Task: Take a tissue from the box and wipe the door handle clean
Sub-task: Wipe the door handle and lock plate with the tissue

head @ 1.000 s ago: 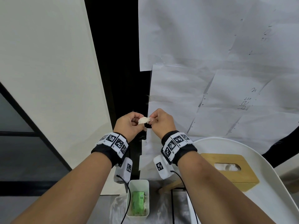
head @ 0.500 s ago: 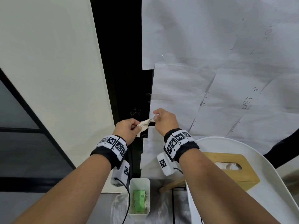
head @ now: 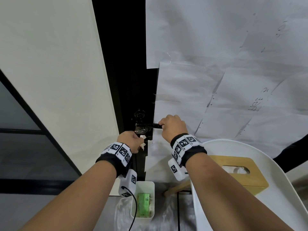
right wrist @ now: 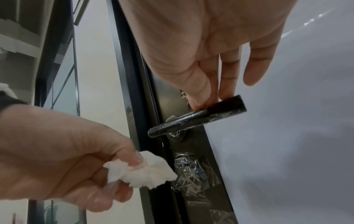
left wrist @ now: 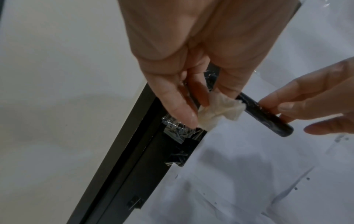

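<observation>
Parted since before: left hand (head: 131, 140) pinching crumpled tissue (right wrist: 141, 171) below door handle (right wrist: 197, 119), right hand (head: 173, 127) gripping its tip. Soft, light, tearable; best bunched in fingertips.

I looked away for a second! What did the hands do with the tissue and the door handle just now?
A second ago both hands pinched the tissue together. Now the right hand has let it go and moved up to pinch the free end of the door handle. The left hand kept the crumpled tissue and moved down, just below the handle, not touching it. The wooden tissue box and the white bin stayed put.
</observation>
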The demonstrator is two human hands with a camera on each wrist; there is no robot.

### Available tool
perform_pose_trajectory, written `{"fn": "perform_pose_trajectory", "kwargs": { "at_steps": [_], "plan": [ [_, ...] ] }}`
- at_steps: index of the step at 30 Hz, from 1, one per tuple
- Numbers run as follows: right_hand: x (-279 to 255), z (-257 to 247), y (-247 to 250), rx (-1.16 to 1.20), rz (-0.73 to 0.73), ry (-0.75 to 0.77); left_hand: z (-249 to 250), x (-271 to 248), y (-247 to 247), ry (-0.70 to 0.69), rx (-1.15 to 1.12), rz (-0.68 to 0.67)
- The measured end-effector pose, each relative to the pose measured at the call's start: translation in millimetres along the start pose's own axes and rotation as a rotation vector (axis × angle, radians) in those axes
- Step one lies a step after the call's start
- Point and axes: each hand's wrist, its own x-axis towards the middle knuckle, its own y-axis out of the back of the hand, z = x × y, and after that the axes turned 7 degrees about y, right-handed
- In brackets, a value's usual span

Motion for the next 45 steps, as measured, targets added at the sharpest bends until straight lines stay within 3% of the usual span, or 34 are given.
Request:
{"fn": "perform_pose_trajectory", "kwargs": {
  "at_steps": [5, 8, 11, 16, 21, 34, 39, 45],
  "plan": [
    [-1.6, 3.3, -0.9, 0.036, -0.004, 0.009, 7.5, 9.7, 1.3, 0.061, -0.338, 0.053],
    [-0.7, 6.0, 1.8, 0.049, -0.019, 0.011, 14.2, 15.1, -2.1, 0.081, -0.737, -0.033],
    [1.8, 7.5, 3.5, 0.044, -0.027, 0.021, 14.2, 14.3, -6.9, 0.055, -0.925, -0.085],
    [0.3, 16.2, -2.5, 0.012, 0.049, -0.026, 10.3, 14.8, -20.2, -0.002, -0.865, 0.089],
    [0.1, 25.1, -1.8, 0.025, 0.032, -0.019, 18.0, 18.0, -34.2, 0.064, -0.98, 0.016],
    [2.6, 37.9, 3.7, 0.137, -0.039, 0.018, 34.2, 14.5, -71.9, 0.122, -0.928, 0.043],
    [4.4, 40.1, 4.2, 0.13, -0.051, 0.023, 43.0, 5.7, -77.4, 0.113, -1.082, -0.079],
    [6.4, 39.8, 4.6, 0.129, -0.057, 0.034, 33.2, 8.6, -67.9, 0.109, -1.004, 0.033]
  ]
}}
